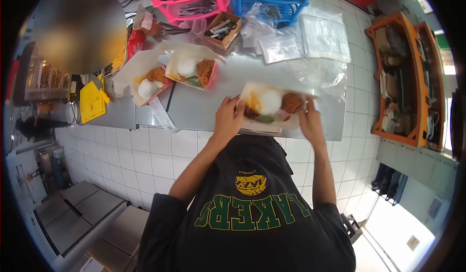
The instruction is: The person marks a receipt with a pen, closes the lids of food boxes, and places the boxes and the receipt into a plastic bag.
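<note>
Open white cardboard food box (257, 85) was blurred; green bit (263, 119) inside poss. veg. Rt hand (311, 122) had fingers partly hidden by box. Pink plastic rack (221, 0) & blue plastic rack (293, 13) were cut off @ top. White paper slip (162, 114) had illegibly tiny print.

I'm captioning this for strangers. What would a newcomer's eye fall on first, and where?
Probably the open food box at the counter's near edge, held between the left hand and right hand, showing a white mound beside a browned piece. Next, the pink rack and blue rack, side by side at the top of the view. Then the upside-down LAKERS lettering on the dark shirt below.
</note>
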`<act>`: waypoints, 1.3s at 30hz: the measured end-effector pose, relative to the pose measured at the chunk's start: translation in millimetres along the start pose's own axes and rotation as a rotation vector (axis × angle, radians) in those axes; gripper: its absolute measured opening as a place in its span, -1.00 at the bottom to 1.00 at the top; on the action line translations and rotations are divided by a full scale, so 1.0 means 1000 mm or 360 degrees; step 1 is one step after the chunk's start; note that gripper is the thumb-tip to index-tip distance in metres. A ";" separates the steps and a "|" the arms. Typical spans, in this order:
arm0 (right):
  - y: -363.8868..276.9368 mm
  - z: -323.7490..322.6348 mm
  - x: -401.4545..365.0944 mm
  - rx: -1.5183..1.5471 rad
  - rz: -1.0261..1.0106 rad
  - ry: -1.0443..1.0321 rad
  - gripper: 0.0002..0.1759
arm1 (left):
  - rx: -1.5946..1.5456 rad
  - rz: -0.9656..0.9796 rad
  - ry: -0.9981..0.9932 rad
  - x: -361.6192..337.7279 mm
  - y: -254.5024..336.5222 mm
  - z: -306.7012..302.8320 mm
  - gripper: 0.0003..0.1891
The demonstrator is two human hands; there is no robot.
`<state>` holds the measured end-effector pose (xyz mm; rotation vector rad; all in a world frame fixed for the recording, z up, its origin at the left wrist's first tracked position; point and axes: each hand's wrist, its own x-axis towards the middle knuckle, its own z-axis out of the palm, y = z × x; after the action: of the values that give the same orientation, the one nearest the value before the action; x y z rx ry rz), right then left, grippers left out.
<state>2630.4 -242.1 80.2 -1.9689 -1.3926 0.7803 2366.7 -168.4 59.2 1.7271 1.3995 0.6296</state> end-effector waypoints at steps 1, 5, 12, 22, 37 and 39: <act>0.008 0.016 -0.011 0.0030 -0.0079 0.0009 -0.49 | 0.0041 -0.0037 -0.0016 -0.015 -0.013 -0.001 -0.64; 0.029 0.065 -0.038 0.0179 -0.0101 0.0093 -0.52 | 0.0039 -0.0065 -0.0068 -0.047 -0.072 0.024 -0.54; 0.015 0.086 -0.026 0.0561 0.0341 0.0197 -0.33 | -0.0571 -0.0196 -0.0195 -0.033 -0.079 0.044 -0.41; 0.046 0.047 0.040 0.1061 0.0390 0.0507 -0.04 | -0.0518 0.0192 0.0561 0.048 -0.024 0.007 -0.35; -0.021 0.011 0.086 0.1581 -0.0213 0.0132 -0.89 | -0.0805 0.0197 -0.0329 0.104 0.028 -0.023 -0.67; -0.020 0.020 0.085 0.1558 -0.0028 0.0324 -0.91 | -0.0725 0.0213 -0.0339 0.110 0.025 -0.032 -0.67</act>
<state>2627.4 -152.7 71.7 -1.2081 -0.6764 0.9694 2384.4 -55.8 85.6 1.4758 0.9130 0.7473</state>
